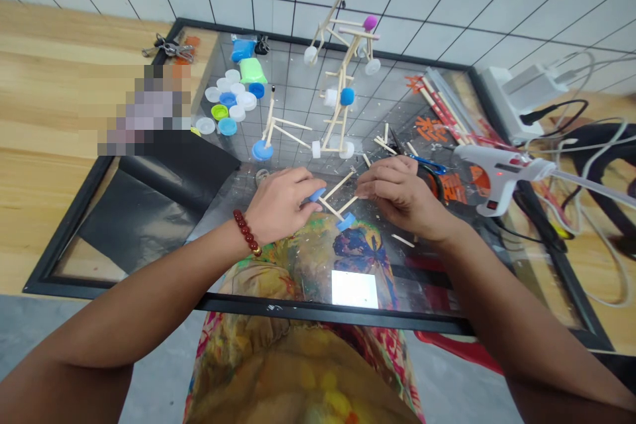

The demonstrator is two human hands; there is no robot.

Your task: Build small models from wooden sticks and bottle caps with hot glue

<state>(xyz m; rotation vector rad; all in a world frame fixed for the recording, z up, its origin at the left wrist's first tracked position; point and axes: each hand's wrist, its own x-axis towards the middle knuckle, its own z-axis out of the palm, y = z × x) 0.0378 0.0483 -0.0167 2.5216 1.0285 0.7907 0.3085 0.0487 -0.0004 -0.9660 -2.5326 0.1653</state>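
Note:
My left hand [283, 203] and my right hand [400, 192] meet over a small frame of wooden sticks [335, 197] on the glass tabletop. Its blue bottle cap [346, 221] lies near my lap, and a blue piece [317, 194] sits under my left fingertips. My left hand grips the frame at that end, while my right fingertips pinch the sticks' other ends. Three stick models with bottle-cap wheels [340, 109] stand beyond my hands.
Loose bottle caps [228, 101] and bags of blue and green clay [252, 70] lie at the far left. A hot glue gun [501, 175], blue-handled scissors [422, 163] and a power strip [517, 94] are on the right. Black paper [159, 202] covers the left.

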